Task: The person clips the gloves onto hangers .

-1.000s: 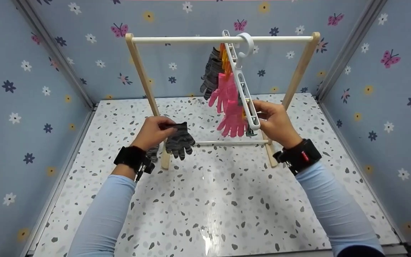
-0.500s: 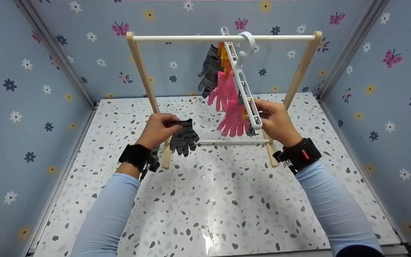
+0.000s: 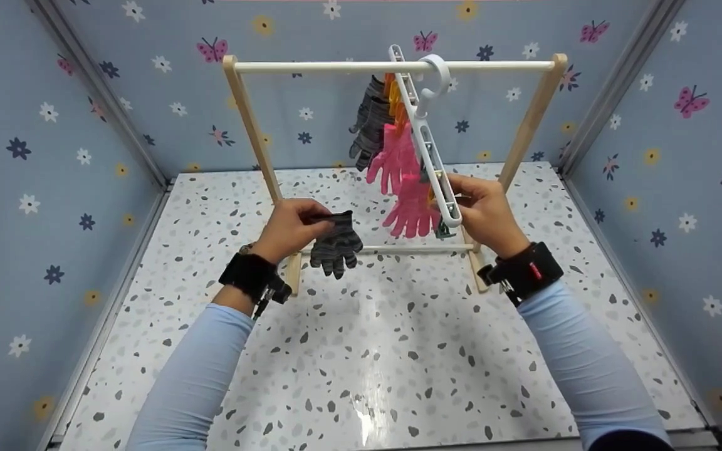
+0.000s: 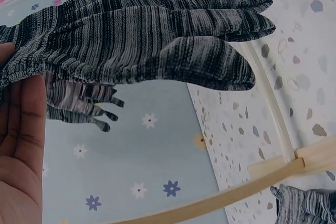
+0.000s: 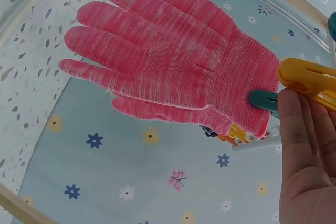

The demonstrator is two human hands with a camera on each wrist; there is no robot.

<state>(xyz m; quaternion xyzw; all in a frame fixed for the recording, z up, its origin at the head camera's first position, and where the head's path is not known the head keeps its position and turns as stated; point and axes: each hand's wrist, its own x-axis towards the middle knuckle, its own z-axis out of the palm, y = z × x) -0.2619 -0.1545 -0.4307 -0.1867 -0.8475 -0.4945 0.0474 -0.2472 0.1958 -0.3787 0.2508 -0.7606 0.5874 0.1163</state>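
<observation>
My left hand (image 3: pixel 295 228) pinches a black-and-grey striped knit glove (image 3: pixel 337 244) by its cuff, fingers hanging down. In the left wrist view this glove (image 4: pixel 126 40) fills the upper part. My right hand (image 3: pixel 486 210) is at the near end of a white clip hanger (image 3: pixel 427 138), its fingers pinching a yellow clip (image 5: pixel 310 80). Beside that clip, a green clip (image 5: pixel 262 99) holds a pink glove (image 5: pixel 157 51) by its cuff. Another pink glove (image 3: pixel 393 160) hangs farther back, with grey striped gloves (image 3: pixel 370 122) behind it on orange clips (image 3: pixel 397 103).
The hanger hooks over the white top bar (image 3: pixel 336 66) of a wooden rack (image 3: pixel 251 125). A low crossbar (image 3: pixel 411 248) joins its feet. Another striped glove (image 4: pixel 304 205) lies on the speckled table (image 3: pixel 336 363) by the left foot. Flower-patterned walls (image 3: pixel 41 207) enclose the table.
My left hand has moved right with the striped glove, closer to the hanger. The right hand has stayed at the clip, and the hanger has barely shifted.
</observation>
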